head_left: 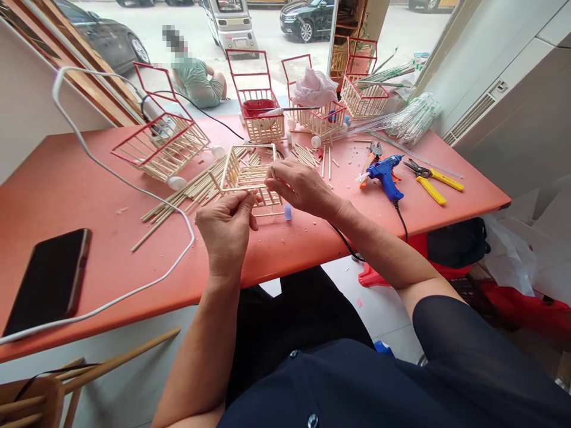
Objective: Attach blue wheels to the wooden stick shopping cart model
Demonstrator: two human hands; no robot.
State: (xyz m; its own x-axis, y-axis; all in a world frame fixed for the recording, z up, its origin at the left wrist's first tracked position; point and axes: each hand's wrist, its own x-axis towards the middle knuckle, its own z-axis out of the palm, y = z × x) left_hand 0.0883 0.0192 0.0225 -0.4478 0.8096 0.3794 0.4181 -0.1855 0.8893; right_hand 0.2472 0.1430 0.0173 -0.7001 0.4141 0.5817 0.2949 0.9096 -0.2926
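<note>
An unpainted basket frame of thin wooden sticks (229, 169) stands on the pink table in front of me. My left hand (227, 229) is closed at its near rim, thumb and forefinger pinched together there. My right hand (303, 187) curls over the frame's right side with its fingertips pressed together; what they pinch is mostly hidden. Beside the frame lies a bundle of long sticks (178, 203), with short cut sticks (306, 156) behind it. A small light-blue cap (288, 212) sits close to the near right corner.
Finished stick carts with red rims (163, 142) line the back. On the right lie a blue glue gun (387, 178), orange-handled pliers (371, 163) and yellow-handled pliers (430, 181). A phone (47, 279) and a white cable (134, 183) occupy the left. A person (196, 80) sits outside.
</note>
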